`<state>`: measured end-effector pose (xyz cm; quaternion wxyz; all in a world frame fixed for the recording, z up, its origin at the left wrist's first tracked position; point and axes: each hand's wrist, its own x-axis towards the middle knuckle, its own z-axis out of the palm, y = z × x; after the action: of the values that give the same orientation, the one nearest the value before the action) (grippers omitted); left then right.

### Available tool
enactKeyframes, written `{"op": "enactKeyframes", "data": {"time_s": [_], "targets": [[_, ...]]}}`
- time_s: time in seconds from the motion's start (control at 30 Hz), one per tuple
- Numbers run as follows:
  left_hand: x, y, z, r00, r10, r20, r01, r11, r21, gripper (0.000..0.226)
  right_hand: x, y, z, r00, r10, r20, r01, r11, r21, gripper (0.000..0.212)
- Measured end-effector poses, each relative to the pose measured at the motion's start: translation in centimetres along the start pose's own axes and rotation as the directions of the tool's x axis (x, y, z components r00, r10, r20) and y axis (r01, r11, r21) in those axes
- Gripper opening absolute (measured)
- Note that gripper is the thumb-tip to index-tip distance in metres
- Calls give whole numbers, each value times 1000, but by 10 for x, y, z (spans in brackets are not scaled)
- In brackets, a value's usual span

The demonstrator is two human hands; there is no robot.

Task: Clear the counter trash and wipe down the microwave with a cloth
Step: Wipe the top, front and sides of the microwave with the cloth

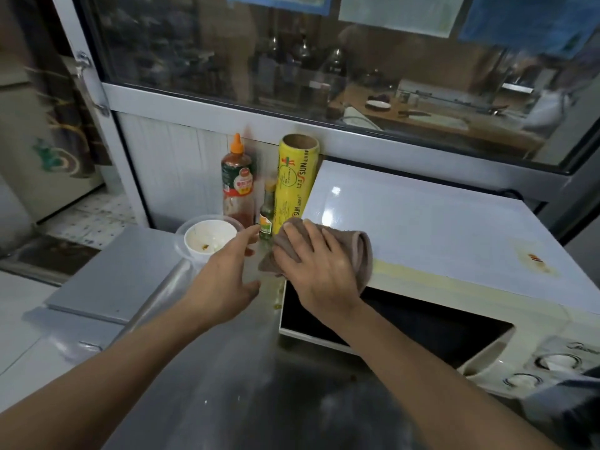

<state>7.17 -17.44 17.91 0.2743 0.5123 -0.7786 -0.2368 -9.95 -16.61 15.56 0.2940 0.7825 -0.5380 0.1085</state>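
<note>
A white microwave [448, 228] stands on the steel counter [227, 368] at the right, its dark door facing me. My right hand [319, 267] lies flat on a brown cloth [362, 251] and presses it onto the microwave's top left front corner. My left hand [227, 280] hovers above the counter with fingers spread, holding nothing, just right of a used white bowl [207, 238] with food residue that sits in a clear plastic lid. An orange stain [535, 259] marks the microwave top near its right edge.
Against the back wall stand a red sauce bottle [237, 186], a small green bottle [267, 216] and a yellow roll of cling wrap [293, 183]. A glass window runs behind them. Two knobs [555, 362] sit on the microwave's front right. A grey board [113, 274] lies at the counter's left.
</note>
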Motion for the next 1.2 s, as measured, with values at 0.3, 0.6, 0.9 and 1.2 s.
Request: {"op": "enactKeyframes", "data": {"time_s": [0.3,0.6,0.9,1.2], "targets": [[-5,19,8,992,123,39,-124,992,26,76,-87,71,-23,993,-28,116,46,987,-153,69],[-3,41,24,962,246,115,-271,907,323,76,-147,105,-65,970,206,130,-198,978,-67,80],[-36,98,0,947,162,279,-126,981,-145,47,-130,74,-155,677,671,302,-621,301,723,52],[-52,161,6,842,135,522,273,729,-628,28,-107,56,-201,695,480,536,-635,59,770,80]]}}
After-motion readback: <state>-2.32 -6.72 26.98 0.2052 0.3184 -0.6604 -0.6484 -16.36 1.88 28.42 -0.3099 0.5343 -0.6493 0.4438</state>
